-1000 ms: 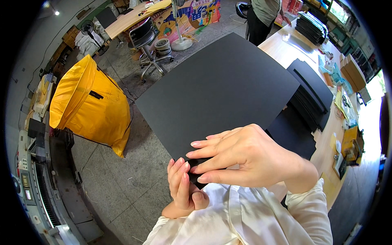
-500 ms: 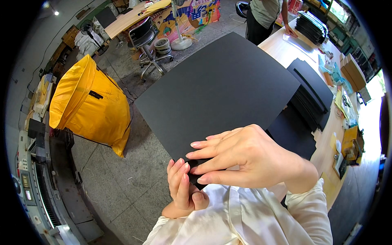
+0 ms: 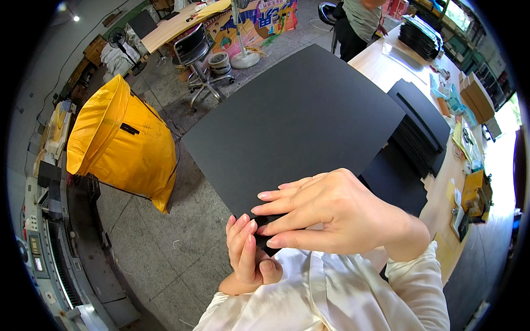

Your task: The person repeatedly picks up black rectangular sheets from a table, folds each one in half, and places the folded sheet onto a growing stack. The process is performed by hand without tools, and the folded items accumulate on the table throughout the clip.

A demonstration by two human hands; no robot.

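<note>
A large black sheet of card (image 3: 292,121) is held up flat in front of me, its near corner down by my chest. My left hand (image 3: 247,254) grips that near corner from below, fingers curled up against it. Above it, my right hand (image 3: 331,212) lies across the same corner, fingers stretched out to the left and pressing on the sheet. Both sleeves are white. The corner itself is hidden under my hands.
A wooden worktable (image 3: 386,69) on the right carries stacks of black sheets (image 3: 422,118) and small boxes. A person (image 3: 359,22) stands at its far end. A yellow bag (image 3: 118,140), an office chair (image 3: 199,58) and a machine panel (image 3: 49,243) stand on the concrete floor at left.
</note>
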